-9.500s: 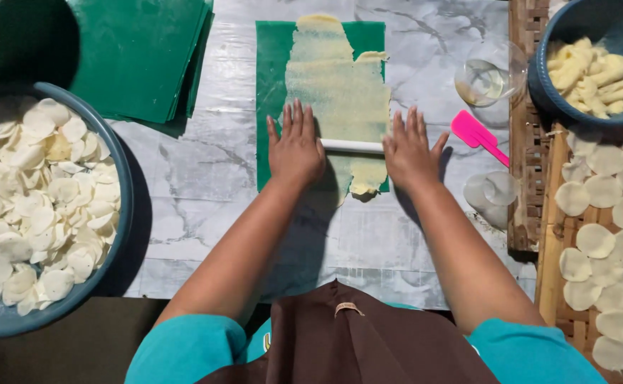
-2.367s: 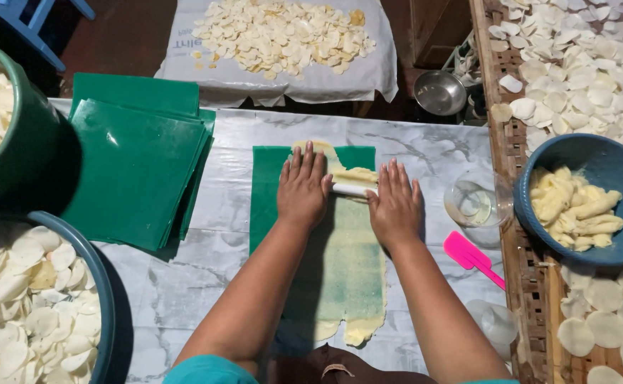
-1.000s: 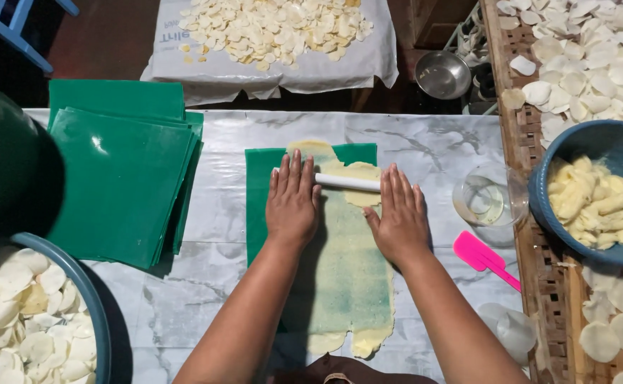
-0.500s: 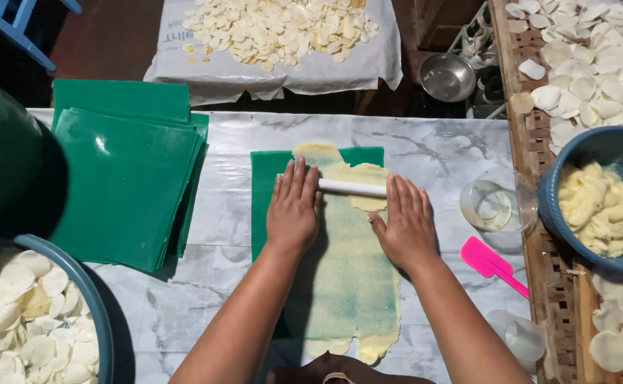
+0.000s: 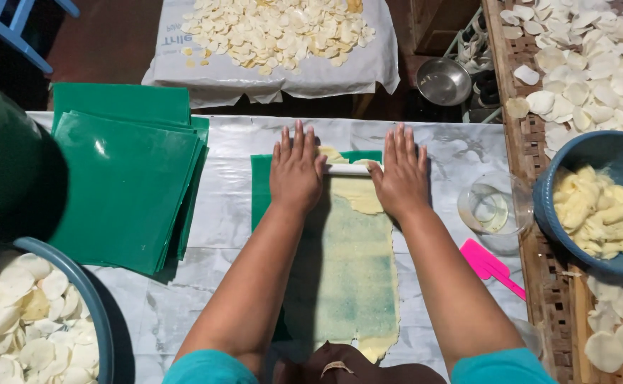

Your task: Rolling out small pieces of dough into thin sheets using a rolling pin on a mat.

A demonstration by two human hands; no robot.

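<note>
Two flat palms press a white rolling pin (image 5: 347,169) at the frame's centre: the left hand (image 5: 296,171) and right hand (image 5: 399,176), fingers spread wide, gripping nothing. Beneath runs a thin dough strip (image 5: 347,277) on a green sheet (image 5: 261,192), reaching toward the lower edge of the table (image 5: 233,149). A stack of green sheets (image 5: 123,185) lies left.

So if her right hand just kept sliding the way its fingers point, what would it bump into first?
The right hand points away from the person, across the table. Bare table lies ahead, then its far edge. Beyond the gap, the metal bowl sits slightly to the right, probably lower down, so likely nothing is struck on the table.
</note>
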